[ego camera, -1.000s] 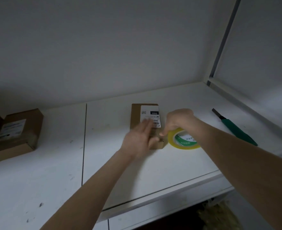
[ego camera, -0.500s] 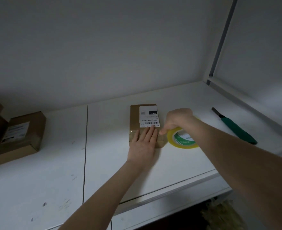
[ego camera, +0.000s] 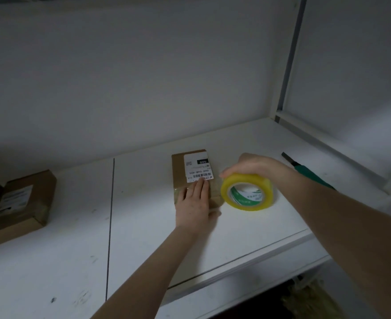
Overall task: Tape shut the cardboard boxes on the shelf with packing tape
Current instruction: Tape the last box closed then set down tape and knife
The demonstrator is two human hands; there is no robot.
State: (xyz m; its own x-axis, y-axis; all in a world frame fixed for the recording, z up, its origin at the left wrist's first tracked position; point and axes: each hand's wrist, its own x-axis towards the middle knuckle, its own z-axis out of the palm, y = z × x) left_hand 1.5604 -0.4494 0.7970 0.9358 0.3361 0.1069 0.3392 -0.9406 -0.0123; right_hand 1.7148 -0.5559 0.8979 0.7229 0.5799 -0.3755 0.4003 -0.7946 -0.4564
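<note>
While pinning the small cardboard box [ego camera: 178, 171] mid-shelf, press down through the whole palm, not just the fingertips. Left hand [ego camera: 193, 207] flat on the near half of the lid, fingers straight and close together, tips reaching the white label [ego camera: 198, 168]. Right hand [ego camera: 254, 163] curled over the top of the yellow tape roll [ego camera: 247, 195], gripping it on edge just beside the box's right side, lifted or barely touching the shelf [ego camera: 143, 238], hard to say which. Looks like a glossy strip running from roll to lid across the near end; judged as the laying-down step.

Pull the roll out taut and low, then down over the right edge, smoothing with the flat hand from the middle outward to avoid bubbles and wrinkles. Hold the box against sliding: light cardboard, slick white board.

Open room to the right of the roll before the green-handled knife [ego camera: 307, 172], lying well apart toward the back corner, likely within reach for the cut. Front lip of the shelf under the left forearm, so draw sideways rather than toward the body. Leftwards, open board across the panel seam [ego camera: 110, 215] to the other boxes [ego camera: 21, 203] at the far left.
</note>
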